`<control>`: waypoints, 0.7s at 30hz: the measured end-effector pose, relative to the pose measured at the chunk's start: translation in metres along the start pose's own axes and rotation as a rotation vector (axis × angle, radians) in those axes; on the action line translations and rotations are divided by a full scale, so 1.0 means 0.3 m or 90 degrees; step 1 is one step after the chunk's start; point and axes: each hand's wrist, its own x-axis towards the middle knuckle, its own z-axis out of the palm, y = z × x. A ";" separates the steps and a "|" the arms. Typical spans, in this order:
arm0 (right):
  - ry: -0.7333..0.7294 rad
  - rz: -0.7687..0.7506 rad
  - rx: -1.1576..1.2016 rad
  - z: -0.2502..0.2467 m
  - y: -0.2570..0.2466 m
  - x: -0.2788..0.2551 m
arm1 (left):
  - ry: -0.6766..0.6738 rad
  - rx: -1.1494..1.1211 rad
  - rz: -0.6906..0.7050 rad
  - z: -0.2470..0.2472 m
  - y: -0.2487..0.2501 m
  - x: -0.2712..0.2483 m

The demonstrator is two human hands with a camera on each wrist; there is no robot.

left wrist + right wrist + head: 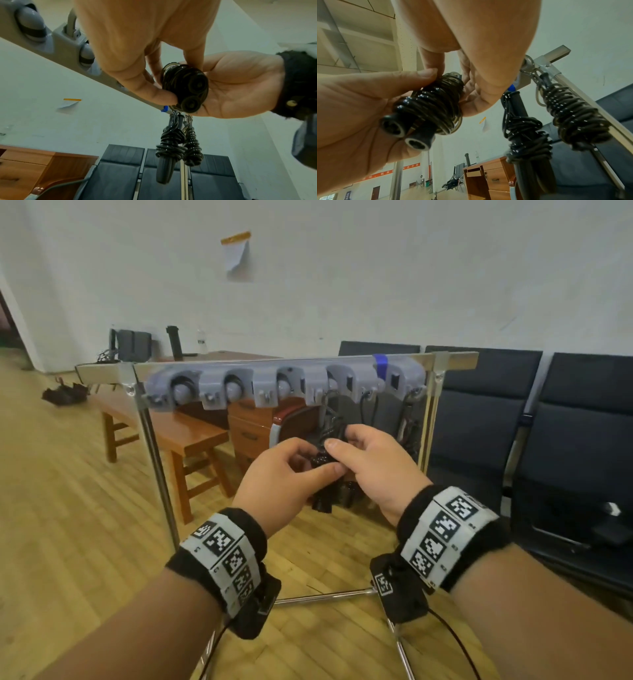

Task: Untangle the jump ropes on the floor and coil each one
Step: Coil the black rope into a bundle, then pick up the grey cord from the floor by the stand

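Observation:
A black jump rope point(322, 462) is wound in tight coils round its two handles, whose round ends point(406, 134) point down. Both hands hold this bundle in the air in front of a metal rack. My left hand point(294, 470) pinches it between thumb and fingers from the left. My right hand point(352, 450) curls round it from the right, thumb on top. In the left wrist view the coiled rope point(186, 86) lies against the right palm. Two more coiled ropes point(527, 136) point(576, 116) hang from the rack just right of the hands.
The rack carries a grey rail of hooks and clips point(274, 386) at chest height; its legs spread on the wooden floor point(68, 508). A wooden bench point(181, 436) and a desk stand behind it. Dark padded chairs point(565, 422) line the wall on the right.

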 end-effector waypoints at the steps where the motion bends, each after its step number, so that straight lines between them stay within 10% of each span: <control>1: 0.003 -0.002 -0.003 0.004 -0.012 0.016 | 0.013 0.011 0.002 -0.008 0.004 0.011; 12: -0.015 -0.015 0.072 0.002 -0.012 0.051 | 0.085 0.159 0.082 -0.021 0.019 0.026; 21: -0.047 0.058 0.021 0.053 0.053 0.052 | -0.016 0.129 -0.072 0.007 -0.045 0.044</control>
